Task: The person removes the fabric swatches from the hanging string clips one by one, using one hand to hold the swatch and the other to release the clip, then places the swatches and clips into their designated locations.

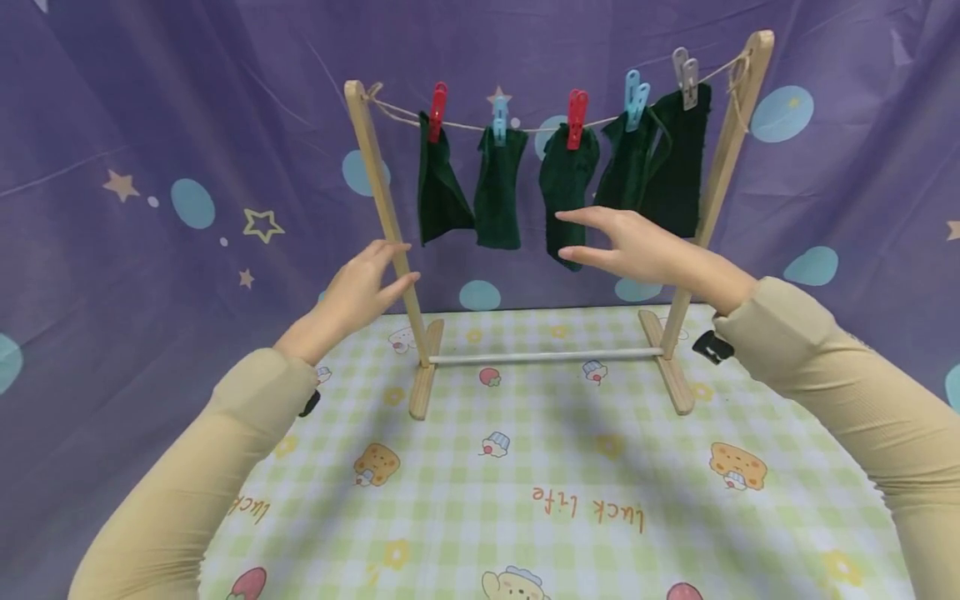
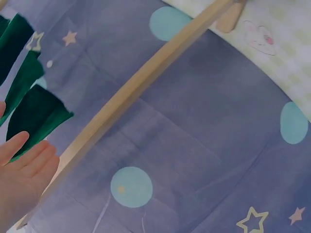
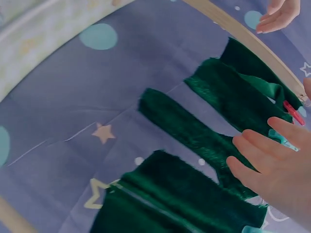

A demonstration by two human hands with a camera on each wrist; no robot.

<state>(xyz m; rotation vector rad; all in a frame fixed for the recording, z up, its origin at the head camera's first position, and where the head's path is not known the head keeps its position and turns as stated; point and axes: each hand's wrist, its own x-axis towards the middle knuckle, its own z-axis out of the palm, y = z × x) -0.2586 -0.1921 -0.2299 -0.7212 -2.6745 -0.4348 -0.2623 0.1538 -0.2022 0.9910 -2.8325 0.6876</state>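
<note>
Several dark green cloth pieces hang by clothespins from a string tied between two wooden posts. My left hand point(image 1: 358, 287) is beside the left post point(image 1: 382, 187), fingers extended and nothing held; contact with the post is unclear. Nearest it hangs the leftmost green cloth point(image 1: 442, 204), under a red clothespin point(image 1: 438, 112). My right hand point(image 1: 637, 243) is raised with fingers extended, holding nothing. In the head view it overlaps the middle green cloth point(image 1: 564, 179), which hangs from another red clothespin point(image 1: 576, 121). In the right wrist view, fingers point(image 3: 252, 145) appear in front of the cloths.
A blue clothespin point(image 1: 499, 123) holds the second cloth point(image 1: 498, 200). Toward the right post point(image 1: 723, 167) are another blue clothespin point(image 1: 634, 102) and a grey one point(image 1: 687, 82). A white crossbar point(image 1: 543, 357) joins the feet on the checked tablecloth point(image 1: 450, 500). Behind hangs a purple curtain point(image 1: 247, 100).
</note>
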